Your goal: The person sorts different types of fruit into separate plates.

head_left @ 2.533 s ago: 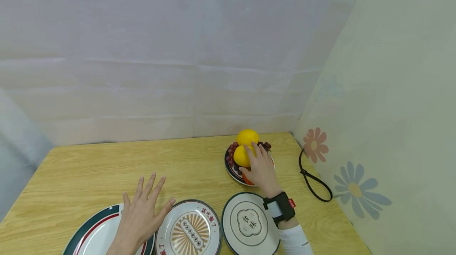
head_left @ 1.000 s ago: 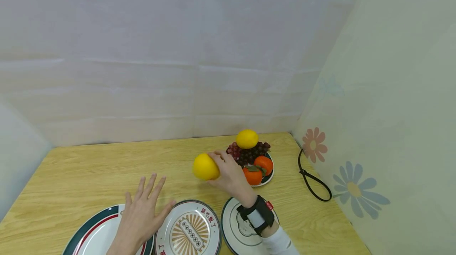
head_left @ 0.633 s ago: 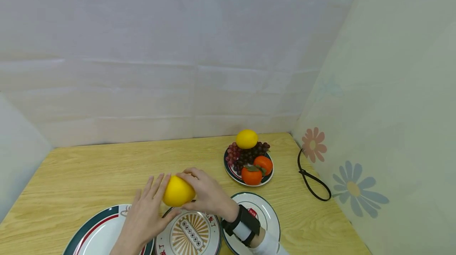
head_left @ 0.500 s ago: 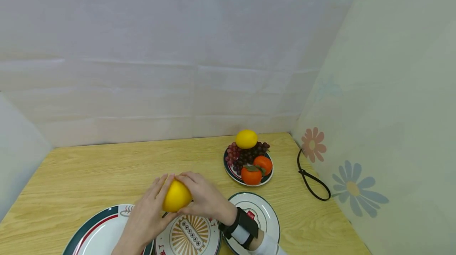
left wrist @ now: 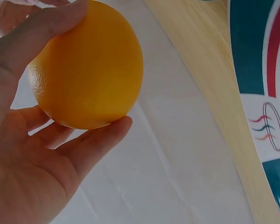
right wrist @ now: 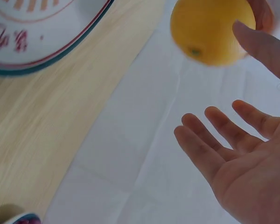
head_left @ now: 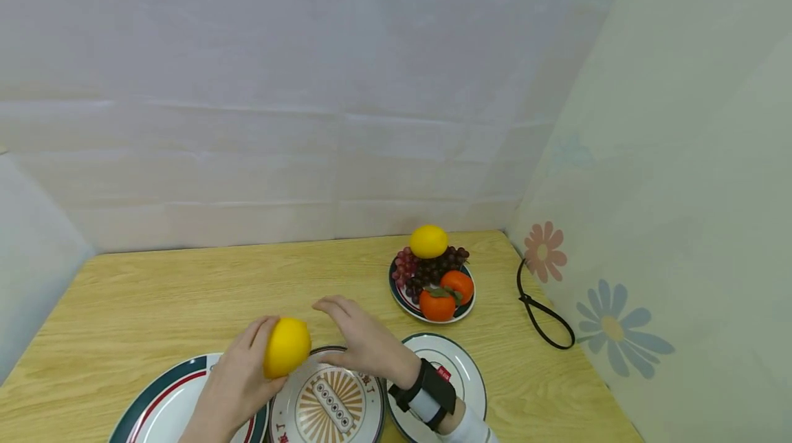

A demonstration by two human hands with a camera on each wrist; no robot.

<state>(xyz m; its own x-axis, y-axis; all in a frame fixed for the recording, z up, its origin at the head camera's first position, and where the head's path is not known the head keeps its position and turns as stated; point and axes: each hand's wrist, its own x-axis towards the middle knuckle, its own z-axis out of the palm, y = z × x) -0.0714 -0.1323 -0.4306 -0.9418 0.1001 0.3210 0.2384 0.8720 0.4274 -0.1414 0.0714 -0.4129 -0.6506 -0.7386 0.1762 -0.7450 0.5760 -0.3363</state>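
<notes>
Above desk (head_left: pixel 185 305) near sunburst plate (head_left: pixel 368 412), L hand (head_left: pixel 238 369) is gripping yellow fruit (head_left: pixel 287 348) betw. thumb & fingers; R hand (head_left: pixel 366 341), empty, fingers loosely spread, is hovering just to fruit's R.

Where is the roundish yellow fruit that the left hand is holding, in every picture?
Head view: the roundish, smooth yellow fruit is low, left of centre, in the left hand.
Left wrist view: the fruit is at upper left.
Right wrist view: the fruit is at the top, right of centre.
Shared landmark: the pale wooden tabletop.
</notes>
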